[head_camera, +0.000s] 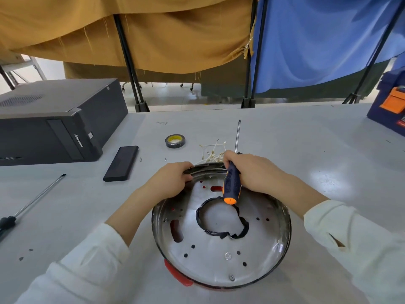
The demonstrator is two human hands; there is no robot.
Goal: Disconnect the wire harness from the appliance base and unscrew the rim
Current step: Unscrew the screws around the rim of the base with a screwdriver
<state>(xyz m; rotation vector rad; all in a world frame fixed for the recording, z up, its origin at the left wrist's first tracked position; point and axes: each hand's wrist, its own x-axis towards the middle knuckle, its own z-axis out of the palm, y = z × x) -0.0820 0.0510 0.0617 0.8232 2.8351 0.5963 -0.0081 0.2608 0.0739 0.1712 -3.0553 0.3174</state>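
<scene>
A round metal appliance base lies on the grey table in front of me, with a red part showing under its near edge and a torn black ring around its centre hole. My left hand grips the base's far-left rim. My right hand holds a dark blue and orange screwdriver, with its butt toward me and its tip hidden at the far rim. The pale wire harness with brass terminals lies on the table just beyond the base.
A loose screwdriver shaft lies beyond my right hand. A roll of black tape, a black slab and a black computer case sit to the left. A long screwdriver lies far left, and a blue toolbox far right.
</scene>
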